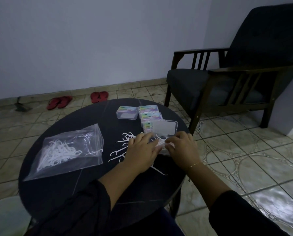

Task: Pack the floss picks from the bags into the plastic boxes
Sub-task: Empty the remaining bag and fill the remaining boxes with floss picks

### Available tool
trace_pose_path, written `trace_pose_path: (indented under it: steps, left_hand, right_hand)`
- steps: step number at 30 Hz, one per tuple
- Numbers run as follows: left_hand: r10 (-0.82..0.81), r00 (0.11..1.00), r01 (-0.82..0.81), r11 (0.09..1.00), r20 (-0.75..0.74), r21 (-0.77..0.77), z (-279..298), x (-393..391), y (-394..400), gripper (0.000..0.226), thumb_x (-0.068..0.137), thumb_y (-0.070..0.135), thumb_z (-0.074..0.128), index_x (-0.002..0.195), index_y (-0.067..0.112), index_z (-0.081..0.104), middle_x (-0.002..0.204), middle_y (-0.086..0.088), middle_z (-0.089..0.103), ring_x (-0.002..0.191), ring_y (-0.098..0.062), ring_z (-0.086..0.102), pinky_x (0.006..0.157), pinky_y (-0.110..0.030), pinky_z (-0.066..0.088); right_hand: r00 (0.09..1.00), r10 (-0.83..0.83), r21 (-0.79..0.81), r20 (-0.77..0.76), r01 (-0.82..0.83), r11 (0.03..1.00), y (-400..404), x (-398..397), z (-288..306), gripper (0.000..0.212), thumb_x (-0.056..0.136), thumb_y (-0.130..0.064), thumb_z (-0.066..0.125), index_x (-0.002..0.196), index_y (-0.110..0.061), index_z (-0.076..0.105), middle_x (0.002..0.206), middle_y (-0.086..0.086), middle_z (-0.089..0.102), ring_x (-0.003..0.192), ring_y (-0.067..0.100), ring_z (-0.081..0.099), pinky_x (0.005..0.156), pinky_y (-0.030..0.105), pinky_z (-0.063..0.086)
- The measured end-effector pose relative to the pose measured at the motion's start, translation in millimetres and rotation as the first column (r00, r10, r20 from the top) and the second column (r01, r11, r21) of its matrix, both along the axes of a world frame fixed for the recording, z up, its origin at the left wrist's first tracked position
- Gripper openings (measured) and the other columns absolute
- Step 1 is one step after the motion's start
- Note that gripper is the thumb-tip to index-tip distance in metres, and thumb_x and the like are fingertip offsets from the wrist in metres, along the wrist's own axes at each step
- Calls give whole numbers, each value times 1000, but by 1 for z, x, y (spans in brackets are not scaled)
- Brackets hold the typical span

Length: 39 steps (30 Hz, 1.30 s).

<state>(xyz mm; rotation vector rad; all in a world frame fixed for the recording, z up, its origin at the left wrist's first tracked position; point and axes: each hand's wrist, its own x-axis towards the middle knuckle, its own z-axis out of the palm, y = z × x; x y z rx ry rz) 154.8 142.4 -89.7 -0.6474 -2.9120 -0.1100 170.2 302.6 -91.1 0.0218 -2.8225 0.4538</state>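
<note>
My fingers [155, 148] on both hands pinch a bundle of floss picks [161, 142] over the open box [161, 129]. Behind it three boxes [148, 109] look filled; left of it loose picks [118, 150] and a part-full bag [65, 150] remain on the counter [91, 184].

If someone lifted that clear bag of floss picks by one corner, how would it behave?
The clear bag would probably sag and fold, since its thin film lies wrinkled and flat on the table. It looks light, holding only thin white picks. They would likely slide towards the low end, and some may slip out if the top is unsealed.
</note>
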Motion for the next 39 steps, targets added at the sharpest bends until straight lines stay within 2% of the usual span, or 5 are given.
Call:
trace_pose_path:
  steps: [5, 25, 29, 33, 39]
  left_hand:
    - [-7, 1000, 6, 1000, 5, 15, 0, -3, -1, 51, 100, 49, 25, 146, 29, 29, 151, 11, 28, 134, -14, 23, 102, -34, 19]
    - [6, 998, -11, 997, 68, 73, 6, 5, -12, 51, 101, 32, 27, 150, 22, 17, 156, 8, 13, 132, -18, 23, 104, -36, 22]
    - [133, 985, -130, 991, 108, -32, 15, 10, -38, 56, 96, 25, 35, 149, 23, 20, 156, 7, 19, 136, -19, 23, 104, -37, 20]
    - [186, 970, -157, 971, 159, -179, 22, 17, -63, 55, 86, 23, 45, 140, 20, 34, 144, 3, 40, 130, -19, 34, 103, -38, 21]
    - [203, 957, -127, 936, 206, -329, 20, 28, -76, 42, 87, 19, 46, 129, 14, 45, 131, -1, 50, 119, -21, 46, 105, -40, 21]
  right_hand:
    - [993, 55, 113, 106, -67, 991, -2, -5, 5, 42, 97, -43, 40, 139, -38, 39, 142, -13, 39, 123, 16, 34, 96, 33, 31]
    - [999, 13, 80, -48, -9, 997, 0, 1, 8, 34, 93, -46, 49, 119, -30, 64, 117, -2, 54, 110, 20, 42, 88, 32, 36]
    - [992, 89, 59, -87, -84, 995, -13, 13, 16, 26, 92, -37, 54, 107, -24, 71, 108, 1, 58, 102, 22, 44, 83, 33, 38]
    - [971, 218, 167, 99, -232, 958, -30, 30, 23, 34, 93, -47, 45, 112, -29, 67, 113, -3, 51, 112, 19, 38, 89, 31, 33]
    - [965, 150, 258, 215, -204, 944, -48, 43, 13, 34, 94, -38, 43, 115, -26, 66, 120, 0, 49, 118, 24, 36, 94, 36, 32]
